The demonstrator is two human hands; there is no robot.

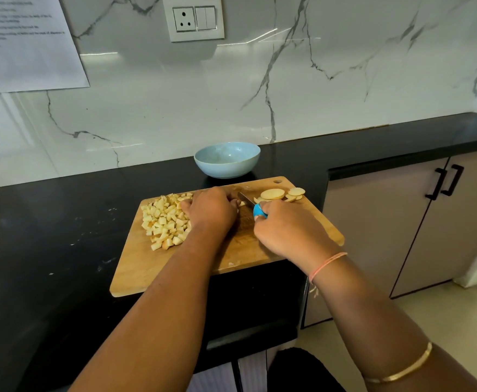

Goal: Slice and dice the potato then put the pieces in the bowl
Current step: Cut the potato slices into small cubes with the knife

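A wooden cutting board [240, 250] lies on the black counter. A heap of diced potato [165, 219] covers its left part, and a few round potato slices [281, 194] lie at its far right corner. My left hand [212, 210] rests palm down in the board's middle, fingers curled over potato that it mostly hides. My right hand [291, 230] grips a knife by its blue handle [259, 211]; the blade [245, 198] points away, right beside my left fingers. An empty light blue bowl [227, 159] stands just behind the board.
The black counter [62, 227] ends at a marble wall with a socket [193, 18] and a paper sheet [25, 41]. The board's near right corner overhangs the counter edge. Grey cabinet doors with black handles [446, 181] stand at the right.
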